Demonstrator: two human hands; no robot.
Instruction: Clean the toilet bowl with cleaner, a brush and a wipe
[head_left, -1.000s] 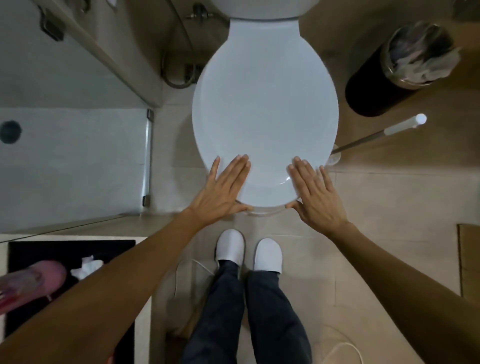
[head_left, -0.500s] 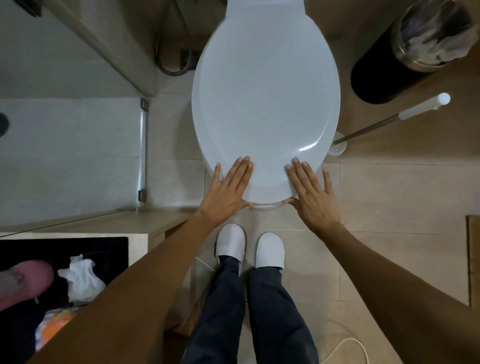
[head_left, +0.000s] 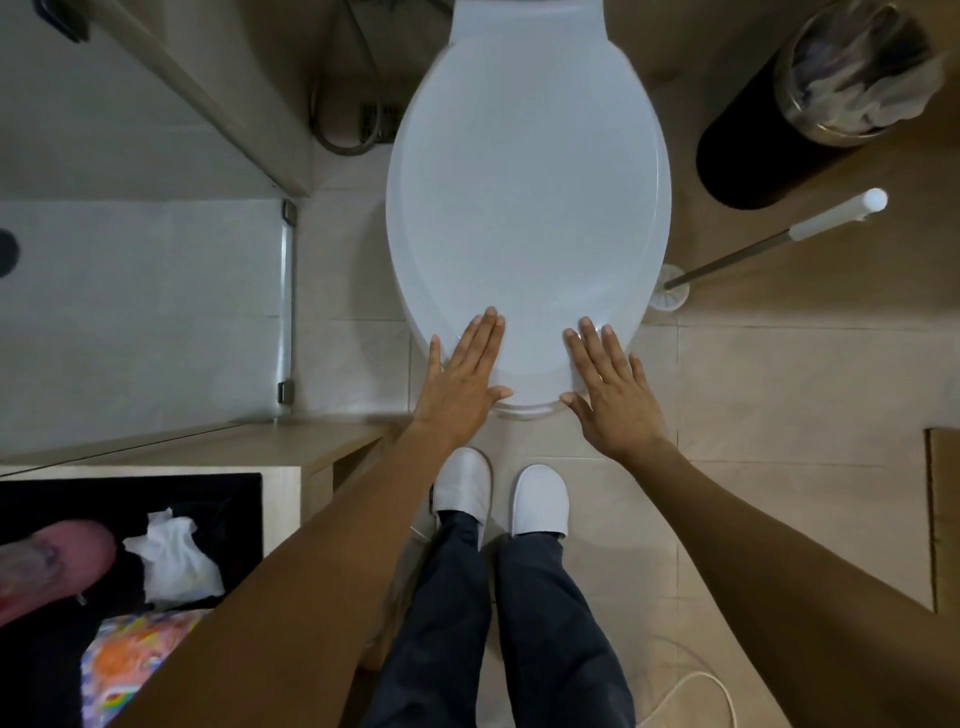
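Observation:
The white toilet (head_left: 527, 197) fills the upper middle of the head view with its lid down, so the bowl is hidden. My left hand (head_left: 460, 382) lies flat on the lid's front left edge with fingers straight. My right hand (head_left: 613, 387) lies flat on the front right edge, thumb under the rim. A toilet brush (head_left: 769, 244) with a white grip leans out of its white holder (head_left: 672, 293) on the floor right of the toilet. A crumpled white wipe (head_left: 174, 564) lies on a dark surface at the lower left.
A black bin (head_left: 810, 98) with a lined top stands at the upper right. The shower tray (head_left: 140, 306) and its glass edge run along the left. A pink bottle-like thing (head_left: 49, 566) and a colourful pack (head_left: 130, 660) sit lower left. My white slippers (head_left: 498, 493) stand on the tiled floor.
The view has tilted down slightly, so the toilet sits higher in frame. Both hands stay flat on the lid's front edge; the lid has not visibly lifted.

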